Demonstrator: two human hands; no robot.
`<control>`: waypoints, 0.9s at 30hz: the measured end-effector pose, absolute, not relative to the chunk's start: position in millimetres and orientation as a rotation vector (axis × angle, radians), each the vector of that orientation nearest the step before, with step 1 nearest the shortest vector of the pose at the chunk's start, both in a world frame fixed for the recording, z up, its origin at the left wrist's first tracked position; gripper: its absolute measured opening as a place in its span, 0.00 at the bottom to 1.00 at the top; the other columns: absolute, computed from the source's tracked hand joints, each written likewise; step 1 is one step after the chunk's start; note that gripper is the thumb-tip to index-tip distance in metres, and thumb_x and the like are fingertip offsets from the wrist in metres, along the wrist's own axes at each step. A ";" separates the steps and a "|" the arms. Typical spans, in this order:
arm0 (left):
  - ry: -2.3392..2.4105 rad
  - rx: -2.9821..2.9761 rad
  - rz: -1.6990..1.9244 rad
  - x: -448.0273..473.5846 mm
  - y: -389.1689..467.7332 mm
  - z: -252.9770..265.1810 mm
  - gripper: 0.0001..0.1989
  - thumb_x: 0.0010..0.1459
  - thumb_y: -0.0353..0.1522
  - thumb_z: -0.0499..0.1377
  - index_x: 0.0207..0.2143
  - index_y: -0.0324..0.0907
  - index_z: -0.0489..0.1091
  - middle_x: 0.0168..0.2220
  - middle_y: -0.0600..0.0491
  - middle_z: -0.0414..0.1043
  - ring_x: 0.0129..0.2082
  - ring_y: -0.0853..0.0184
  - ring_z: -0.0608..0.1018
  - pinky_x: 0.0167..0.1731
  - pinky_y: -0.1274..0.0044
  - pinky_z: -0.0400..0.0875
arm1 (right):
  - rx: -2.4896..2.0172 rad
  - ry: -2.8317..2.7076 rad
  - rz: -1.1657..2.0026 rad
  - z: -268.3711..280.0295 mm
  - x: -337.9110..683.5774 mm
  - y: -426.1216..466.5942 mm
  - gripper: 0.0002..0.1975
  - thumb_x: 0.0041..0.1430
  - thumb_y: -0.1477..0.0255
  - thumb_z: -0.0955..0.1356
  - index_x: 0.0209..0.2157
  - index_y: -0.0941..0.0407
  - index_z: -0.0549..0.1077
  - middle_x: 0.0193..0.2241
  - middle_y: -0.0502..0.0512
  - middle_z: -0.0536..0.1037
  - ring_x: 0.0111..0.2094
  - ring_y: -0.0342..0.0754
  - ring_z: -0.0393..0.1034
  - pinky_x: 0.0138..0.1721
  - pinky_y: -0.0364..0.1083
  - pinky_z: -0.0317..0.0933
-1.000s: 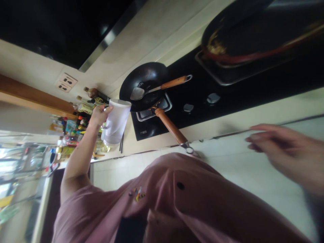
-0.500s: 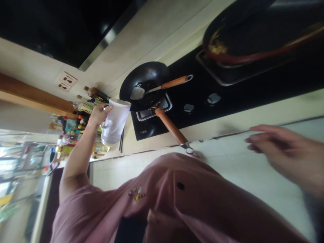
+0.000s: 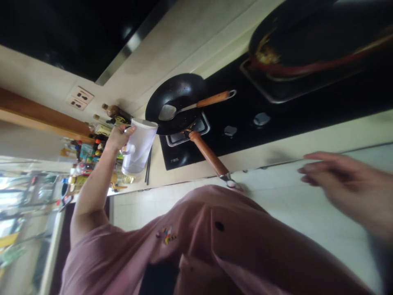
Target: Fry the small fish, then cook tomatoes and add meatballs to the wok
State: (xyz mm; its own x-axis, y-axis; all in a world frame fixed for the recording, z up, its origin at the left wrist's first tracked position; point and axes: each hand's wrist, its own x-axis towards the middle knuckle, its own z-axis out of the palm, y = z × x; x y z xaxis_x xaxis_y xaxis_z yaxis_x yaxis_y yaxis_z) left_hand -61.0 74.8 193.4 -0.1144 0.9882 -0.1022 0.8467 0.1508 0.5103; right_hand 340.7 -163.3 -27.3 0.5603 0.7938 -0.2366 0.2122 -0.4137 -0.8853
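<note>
My left hand [image 3: 119, 136] is closed around the handle of a translucent white plastic pitcher [image 3: 140, 148], held by the left edge of a black wok [image 3: 184, 88]. The pitcher is slightly tilted, and its rim comes up to the wok; its contents I cannot make out. A spatula with a wooden handle [image 3: 214, 99] rests in the wok, its metal blade on the dark bottom. The wok's wooden handle [image 3: 210, 155] points toward my body. My right hand [image 3: 346, 184] hangs at the right over the floor, loosely bent and holding nothing, with the fingers partly apart.
The wok sits on a black gas cooktop [image 3: 242, 143] with two knobs. At the upper right a large red-rimmed pan [image 3: 310, 67] holds food scraps. Sauce bottles [image 3: 115, 112] crowd the counter behind my left hand. Chopsticks [image 3: 148, 166] lie beside the cooktop. A range hood [image 3: 123, 61] hangs overhead.
The pitcher and my left hand have shifted very slightly left. The view has moved a little; the wok, spatula and right hand stay much the same.
</note>
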 end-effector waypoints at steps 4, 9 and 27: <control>2.007 1.748 0.455 -62.1 76.2 193.5 0.13 0.48 0.40 0.65 0.25 0.41 0.66 0.14 0.59 0.57 0.13 0.74 0.60 0.14 0.81 0.51 | -1.897 -0.809 0.847 -28.2 340.7 -162.9 0.26 0.41 0.53 0.68 0.40 0.51 0.78 0.27 0.51 0.80 0.28 0.53 0.78 0.35 0.49 0.71; 1.999 1.757 0.449 -66.2 79.7 192.5 0.13 0.49 0.39 0.65 0.25 0.41 0.67 0.14 0.60 0.57 0.13 0.75 0.59 0.14 0.81 0.51 | -1.892 -0.816 0.858 -31.3 341.5 -162.1 0.26 0.42 0.53 0.68 0.41 0.51 0.78 0.27 0.51 0.80 0.27 0.52 0.78 0.34 0.48 0.71; 1.982 1.843 0.382 -69.2 85.6 195.1 0.16 0.50 0.43 0.64 0.25 0.41 0.66 0.14 0.61 0.57 0.13 0.75 0.59 0.13 0.81 0.51 | -1.920 -0.727 0.914 -27.2 339.7 -157.2 0.29 0.35 0.52 0.68 0.41 0.51 0.78 0.28 0.53 0.80 0.29 0.56 0.78 0.42 0.55 0.70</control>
State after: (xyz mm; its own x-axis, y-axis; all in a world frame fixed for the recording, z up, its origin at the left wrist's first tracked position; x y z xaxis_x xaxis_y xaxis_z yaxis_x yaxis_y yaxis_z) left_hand -69.2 85.6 195.1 -0.0459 0.9932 -0.1073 0.8819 0.0907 0.4626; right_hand 339.7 -157.2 -27.2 0.5608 0.7665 -0.3132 0.1323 -0.4563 -0.8799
